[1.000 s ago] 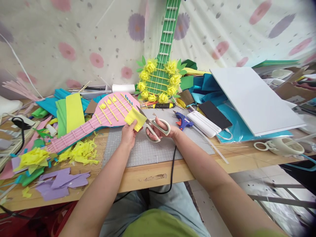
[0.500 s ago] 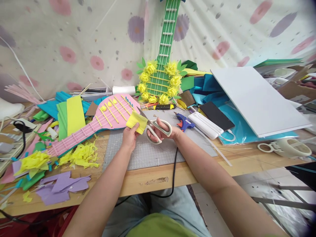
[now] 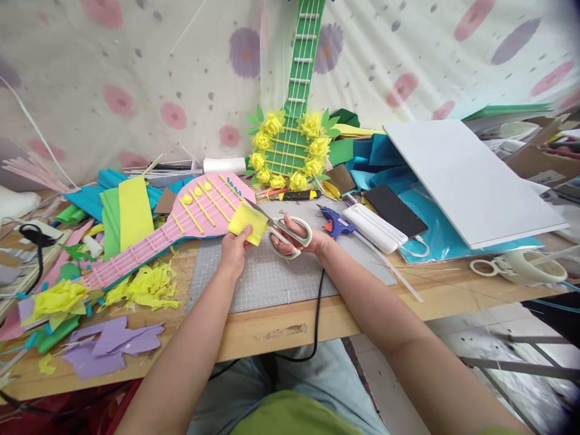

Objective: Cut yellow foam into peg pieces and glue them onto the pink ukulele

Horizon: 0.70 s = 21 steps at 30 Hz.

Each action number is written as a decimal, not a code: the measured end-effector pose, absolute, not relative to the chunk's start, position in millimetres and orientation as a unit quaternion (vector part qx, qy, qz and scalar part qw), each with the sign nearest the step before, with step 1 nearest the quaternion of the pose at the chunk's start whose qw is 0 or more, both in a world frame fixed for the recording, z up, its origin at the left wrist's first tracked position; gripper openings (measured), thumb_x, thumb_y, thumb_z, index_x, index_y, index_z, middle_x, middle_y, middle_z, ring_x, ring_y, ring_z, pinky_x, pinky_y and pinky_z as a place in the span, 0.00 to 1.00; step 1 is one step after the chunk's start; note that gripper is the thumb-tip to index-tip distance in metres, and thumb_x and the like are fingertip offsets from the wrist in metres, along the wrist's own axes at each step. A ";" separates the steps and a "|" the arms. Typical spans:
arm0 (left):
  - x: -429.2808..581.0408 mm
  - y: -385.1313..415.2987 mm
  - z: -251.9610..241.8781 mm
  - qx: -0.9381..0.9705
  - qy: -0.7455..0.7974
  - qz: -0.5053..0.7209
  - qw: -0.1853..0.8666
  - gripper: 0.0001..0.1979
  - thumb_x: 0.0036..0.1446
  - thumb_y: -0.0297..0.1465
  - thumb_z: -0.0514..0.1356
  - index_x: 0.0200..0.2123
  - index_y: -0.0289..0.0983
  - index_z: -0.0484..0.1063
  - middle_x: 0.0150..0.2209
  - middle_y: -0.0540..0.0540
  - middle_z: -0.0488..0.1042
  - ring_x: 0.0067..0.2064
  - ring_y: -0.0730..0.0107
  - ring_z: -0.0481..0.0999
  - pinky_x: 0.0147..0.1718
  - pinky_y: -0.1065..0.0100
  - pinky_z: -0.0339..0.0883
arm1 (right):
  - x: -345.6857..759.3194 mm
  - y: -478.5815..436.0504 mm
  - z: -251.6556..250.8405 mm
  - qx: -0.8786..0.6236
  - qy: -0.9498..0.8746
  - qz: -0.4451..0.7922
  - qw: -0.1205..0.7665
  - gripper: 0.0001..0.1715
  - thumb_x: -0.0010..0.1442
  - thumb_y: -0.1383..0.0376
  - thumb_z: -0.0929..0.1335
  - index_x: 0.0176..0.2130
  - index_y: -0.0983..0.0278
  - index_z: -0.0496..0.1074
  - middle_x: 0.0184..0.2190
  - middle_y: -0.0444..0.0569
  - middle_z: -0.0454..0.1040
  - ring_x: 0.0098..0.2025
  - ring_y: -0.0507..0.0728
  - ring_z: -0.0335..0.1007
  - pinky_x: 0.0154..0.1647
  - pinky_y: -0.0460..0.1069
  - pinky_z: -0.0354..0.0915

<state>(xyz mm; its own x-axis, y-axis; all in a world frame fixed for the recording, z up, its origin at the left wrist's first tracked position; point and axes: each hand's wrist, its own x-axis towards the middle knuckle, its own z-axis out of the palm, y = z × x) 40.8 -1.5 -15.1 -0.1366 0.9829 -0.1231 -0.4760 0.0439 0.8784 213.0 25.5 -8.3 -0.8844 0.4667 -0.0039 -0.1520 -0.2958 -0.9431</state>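
My left hand (image 3: 235, 251) pinches a square piece of yellow crepe paper (image 3: 248, 223) between thumb and fingers. In my right hand (image 3: 296, 232) is a pair of scissors (image 3: 304, 240) with pale grey handles, its blades lying at the paper's upper right edge. Whether the blades are cutting into the paper, I cannot tell. Both hands are above a grey cutting mat (image 3: 267, 290). Just behind the paper lies a pink paper guitar (image 3: 212, 208) with yellow strips and small yellow petal shapes on its body.
A green guitar (image 3: 290, 145) ringed with yellow flowers leans at the back. Right of my hands are a blue glue gun (image 3: 336, 222), a white device (image 3: 376, 228) and a large white board (image 3: 471, 181). Yellow scraps (image 3: 145, 287) and purple paper (image 3: 113, 344) lie left.
The view has shifted slightly, so everything sits a little further left. The scissors' handles are a bit closer together. My left hand keeps its pinch on the yellow paper.
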 end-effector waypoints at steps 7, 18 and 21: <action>38.7 -1.3 -13.9 0.289 0.431 0.626 0.583 0.16 0.39 0.30 0.66 0.36 0.34 0.72 0.34 0.43 0.77 0.36 0.66 0.76 0.37 0.66 0.69 | 213.7 26.7 -13.7 -0.134 -0.565 0.784 0.219 0.31 0.56 0.43 0.54 0.31 0.68 0.61 0.12 0.38 0.57 0.14 0.45 0.49 0.14 0.42 0.48; 36.9 1.2 -20.6 0.310 0.449 0.621 0.563 0.17 0.37 0.31 0.67 0.34 0.33 0.73 0.35 0.42 0.77 0.38 0.64 0.76 0.36 0.67 0.70 | 217.0 26.5 -12.3 -0.133 -0.567 0.785 0.210 0.34 0.54 0.39 0.52 0.30 0.67 0.60 0.11 0.38 0.56 0.12 0.45 0.47 0.13 0.42 0.46; 37.6 0.0 -18.8 0.310 0.451 0.618 0.564 0.16 0.37 0.31 0.67 0.34 0.33 0.73 0.35 0.42 0.77 0.38 0.63 0.76 0.36 0.66 0.69 | 222.7 25.7 -10.3 -0.148 -0.576 0.770 0.232 0.34 0.54 0.40 0.52 0.30 0.67 0.60 0.11 0.38 0.55 0.13 0.45 0.47 0.14 0.43 0.46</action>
<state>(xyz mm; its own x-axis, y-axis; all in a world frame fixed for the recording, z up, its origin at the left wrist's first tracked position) 37.6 0.0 -18.8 -0.1720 0.9771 -0.1250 -0.4170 0.0427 0.9079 222.7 25.7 -10.3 -0.8488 0.5274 0.0383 -0.1856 -0.2292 -0.9555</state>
